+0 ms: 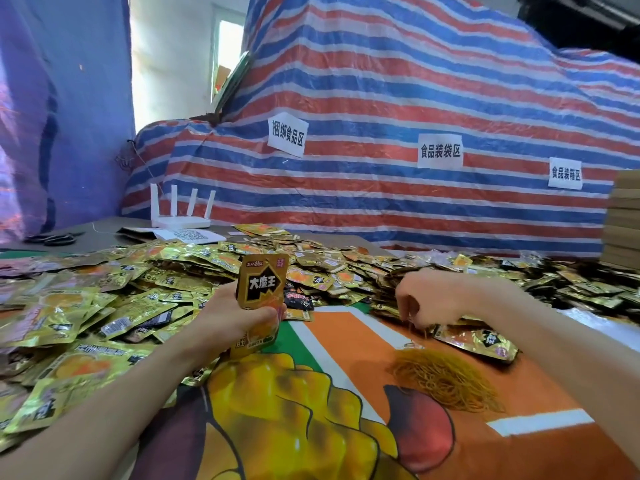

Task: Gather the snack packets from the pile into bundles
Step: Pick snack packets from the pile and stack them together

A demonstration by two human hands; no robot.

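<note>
Left hand (239, 320) grips a small upright stack of snack packets (261, 289), light, slippery foil probably best squeezed across the flat faces, above the bench (346, 341); right hand (426, 299) curls into the pile (138, 306), grasp unclear.

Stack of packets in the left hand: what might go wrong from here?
The stack of packets stands upright in the left hand alone, so it may fan out or slip. The right hand reaches into the edge of the loose pile, and packets there could slide onto the rubber bands. Those bands lie in a tangled heap, so several might lift together.
</note>
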